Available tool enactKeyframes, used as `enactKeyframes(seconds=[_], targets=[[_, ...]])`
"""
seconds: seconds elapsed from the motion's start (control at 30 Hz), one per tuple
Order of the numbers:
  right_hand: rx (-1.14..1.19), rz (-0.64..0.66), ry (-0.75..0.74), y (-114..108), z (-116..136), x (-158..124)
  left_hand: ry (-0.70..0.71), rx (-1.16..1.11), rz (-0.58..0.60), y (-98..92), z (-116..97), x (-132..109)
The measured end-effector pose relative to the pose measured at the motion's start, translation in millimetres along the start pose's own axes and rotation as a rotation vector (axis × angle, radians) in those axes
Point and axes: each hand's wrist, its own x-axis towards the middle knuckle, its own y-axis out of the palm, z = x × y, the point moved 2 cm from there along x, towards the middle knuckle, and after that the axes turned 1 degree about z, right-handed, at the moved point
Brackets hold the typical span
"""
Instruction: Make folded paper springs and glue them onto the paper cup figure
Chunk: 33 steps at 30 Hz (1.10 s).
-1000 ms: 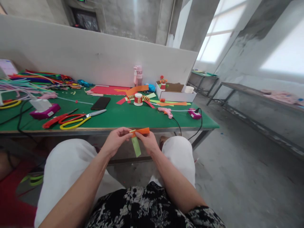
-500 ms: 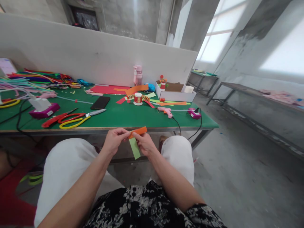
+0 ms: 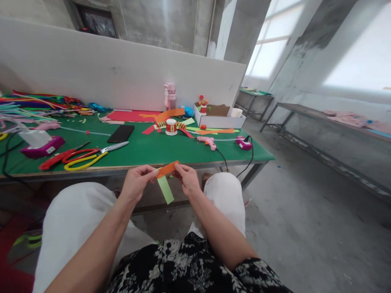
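Note:
Between my hands, just off the table's front edge and above my lap, an orange paper strip (image 3: pixel 168 169) is stretched out. A light green paper strip (image 3: pixel 165 190) hangs down from its left end at an angle. My left hand (image 3: pixel 138 181) pinches the strips where the two colours meet. With thumb and fingers, my right hand (image 3: pixel 187 179) grips the far right end of the orange strip. On the table beyond stands a red and white paper cup (image 3: pixel 171 127) with folded paper springs at both sides.
A pink glue gun (image 3: pixel 207 141) lies right of the cup, its cord hanging over the edge. Scissors (image 3: pixel 94 156), a red-handled knife (image 3: pixel 62 158) and a black phone (image 3: pixel 121 133) lie left. A white box (image 3: pixel 218 120) and a pink bottle (image 3: pixel 170 97) stand behind.
My right hand has slid along the orange strip to its right end, away from my left hand. The camera view has turned slightly right.

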Motion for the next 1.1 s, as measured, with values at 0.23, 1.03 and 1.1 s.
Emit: enactKeyframes(seconds=[0.23,1.03,1.1], targets=[[0.121,0.036,0.119,-3,15,0,-0.063,-0.084,-0.016,-8.8,-1,3],[-0.054,0.188,0.07,14,4,-17,-0.126,-0.028,0.264,11.6,13,0],[-0.035,0.174,0.106,10,4,-14,-0.133,0.008,0.283,9.6,12,0]])
